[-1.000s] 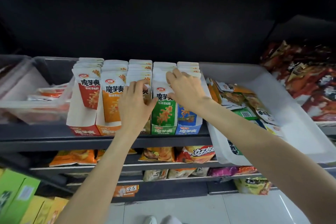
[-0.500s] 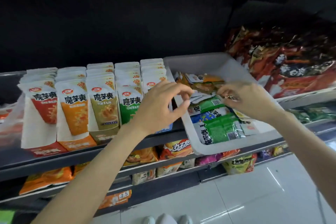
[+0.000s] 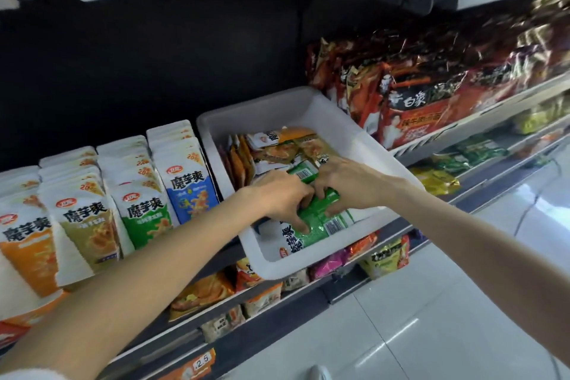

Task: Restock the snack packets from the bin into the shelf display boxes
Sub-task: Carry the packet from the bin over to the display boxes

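Both hands are down in the white bin, each with a grip on the green packets that lie at its near end; the left hand has its fingers curled over the top of the bundle, with one fingertip pressed onto the green wrapper; the right hand meets it from the other side, fingers bent round the same packets (how many it has hold of is hard to tell, since the hands cover them). Orange and tan packets lie jumbled in the far half of the bin; the bin sits on the shelf, tilted, its near corner hanging over the shelf edge. Just left of the bin stand the display boxes, upright in a row: a blue box touching the bin wall, then a green box, a tan box and an orange box. Right of the bin, dark red noodle bags fill the neighbouring shelf; small snack bags line the lower shelves.
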